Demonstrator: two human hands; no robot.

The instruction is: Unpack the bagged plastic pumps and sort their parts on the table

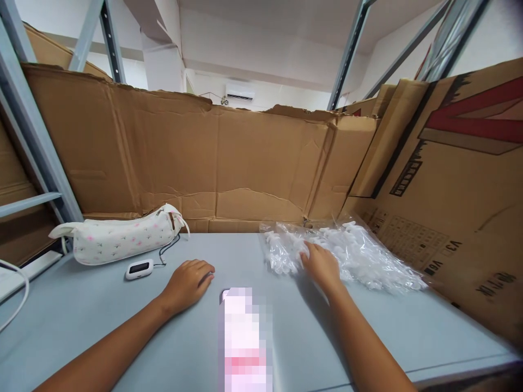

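Observation:
My left hand (188, 286) rests on the grey tabletop (183, 348), fingers loosely bent, with a gap at the thumb and nothing visible in it. Over on the right, my right hand (322, 268) is at a clear plastic bag (368, 264) full of small white pieces. Its fingers are bent in among the pieces at the bag's left part, thumb close to the index finger; what lies between the tips is too small to make out. A phone-like object (243, 337), blurred out, lies between my forearms.
A white patterned pouch (122, 239) lies at the back left, with a small white device (139, 269) with a dark screen and cord before it. Cardboard walls (175, 152) enclose the back and sides. A white cable (22, 294) hangs at the left edge, near a metal post (44, 125).

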